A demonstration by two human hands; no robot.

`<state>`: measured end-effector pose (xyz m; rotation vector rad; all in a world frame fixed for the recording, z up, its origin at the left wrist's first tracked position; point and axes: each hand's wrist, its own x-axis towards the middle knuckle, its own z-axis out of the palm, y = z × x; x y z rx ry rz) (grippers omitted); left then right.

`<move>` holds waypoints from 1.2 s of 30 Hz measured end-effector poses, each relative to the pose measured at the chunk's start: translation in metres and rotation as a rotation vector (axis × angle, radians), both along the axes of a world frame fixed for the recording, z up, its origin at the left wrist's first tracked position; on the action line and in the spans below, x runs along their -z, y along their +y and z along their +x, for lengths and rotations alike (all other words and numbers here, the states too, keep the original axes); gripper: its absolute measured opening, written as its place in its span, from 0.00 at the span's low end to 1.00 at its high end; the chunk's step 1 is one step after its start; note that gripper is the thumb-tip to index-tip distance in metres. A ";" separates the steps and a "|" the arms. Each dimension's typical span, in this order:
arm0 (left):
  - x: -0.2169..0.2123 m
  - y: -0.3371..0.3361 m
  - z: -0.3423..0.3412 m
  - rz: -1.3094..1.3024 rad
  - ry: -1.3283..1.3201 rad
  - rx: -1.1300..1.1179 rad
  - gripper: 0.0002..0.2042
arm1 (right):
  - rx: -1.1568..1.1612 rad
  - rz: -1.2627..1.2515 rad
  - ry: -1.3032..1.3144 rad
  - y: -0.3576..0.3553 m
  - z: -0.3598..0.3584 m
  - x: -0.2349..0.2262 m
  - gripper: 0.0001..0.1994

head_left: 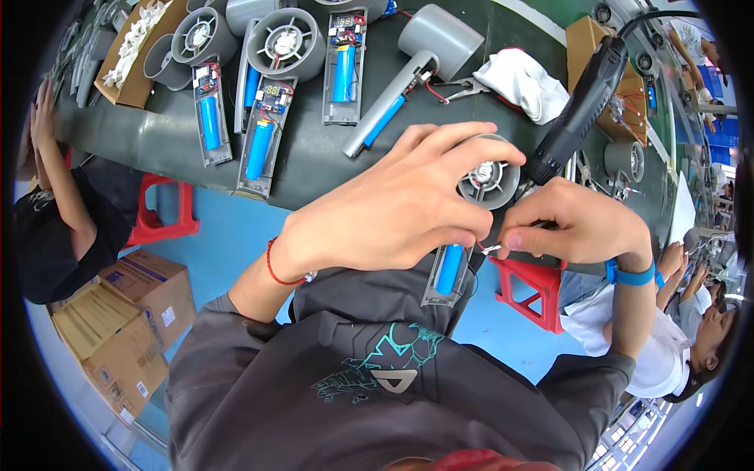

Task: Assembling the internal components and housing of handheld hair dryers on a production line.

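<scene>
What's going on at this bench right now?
A person holds a grey handheld fan unit over the table's near edge. The left hand wraps the round fan head, while the right hand pinches small wires at its open handle, where a blue battery cell shows. A black soldering tool lies just beyond. More opened fan units lie on the dark table.
</scene>
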<state>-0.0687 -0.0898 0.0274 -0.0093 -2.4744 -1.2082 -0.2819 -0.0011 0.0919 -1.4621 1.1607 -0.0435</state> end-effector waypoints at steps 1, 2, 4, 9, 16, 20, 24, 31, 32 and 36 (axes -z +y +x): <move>0.001 0.000 0.000 0.003 0.003 0.008 0.02 | -0.005 0.000 0.003 -0.003 0.002 -0.002 0.10; 0.002 -0.001 0.000 0.006 0.005 0.016 0.02 | -0.013 0.035 0.030 -0.006 0.004 -0.005 0.09; 0.003 -0.001 0.001 0.002 0.008 0.018 0.02 | -0.021 0.068 0.064 -0.009 0.005 -0.006 0.08; 0.003 -0.003 0.001 0.003 0.000 0.032 0.02 | -0.048 -0.066 -0.026 -0.009 0.006 0.001 0.07; 0.010 -0.001 0.002 0.152 0.019 -0.040 0.21 | 0.194 -0.592 0.258 0.033 0.021 0.011 0.03; 0.011 -0.003 -0.001 0.203 0.027 -0.035 0.27 | 0.316 -0.821 0.399 0.048 0.033 0.025 0.04; 0.012 -0.003 0.000 0.145 0.014 -0.033 0.26 | 0.403 -0.920 0.422 0.055 0.041 0.042 0.04; 0.011 -0.001 -0.001 0.145 -0.013 -0.038 0.24 | 0.404 -1.046 0.486 0.063 0.047 0.056 0.07; 0.011 -0.002 -0.001 0.145 -0.011 -0.036 0.24 | 0.390 -1.083 0.506 0.064 0.048 0.058 0.08; 0.009 -0.002 -0.002 0.152 -0.024 -0.031 0.24 | 0.363 -1.199 0.563 0.064 0.043 0.066 0.11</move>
